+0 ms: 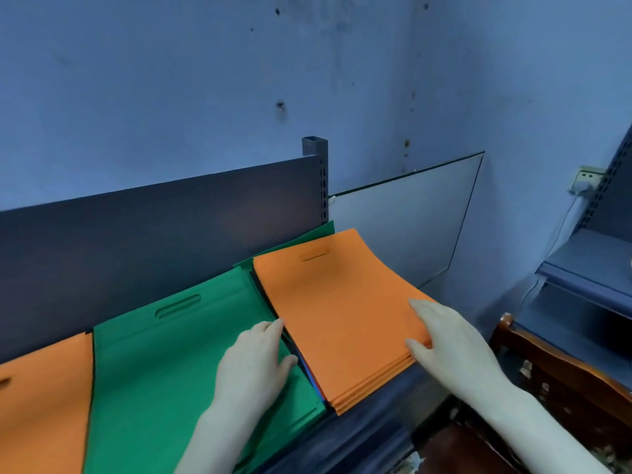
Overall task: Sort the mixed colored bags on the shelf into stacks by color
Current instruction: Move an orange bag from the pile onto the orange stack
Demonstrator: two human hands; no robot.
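A stack topped with orange bags (337, 313) lies on the right part of the shelf, with blue and dark edges showing at its left side. My right hand (444, 340) rests on the stack's right edge, fingers on top and thumb against the side of the orange layers. My left hand (256, 364) lies flat on the green bags (171, 364), its fingertips touching the left edge of the orange-topped stack. Another orange bag (41, 405) lies at the far left. A green bag (307, 241) pokes out behind the orange-topped stack.
The dark shelf back panel (154, 227) and its slotted post (318, 179) stand behind the bags. A pale board (403, 227) leans on the blue wall. A second shelf unit (588, 268) and a carved wooden chair (554, 371) are at the right.
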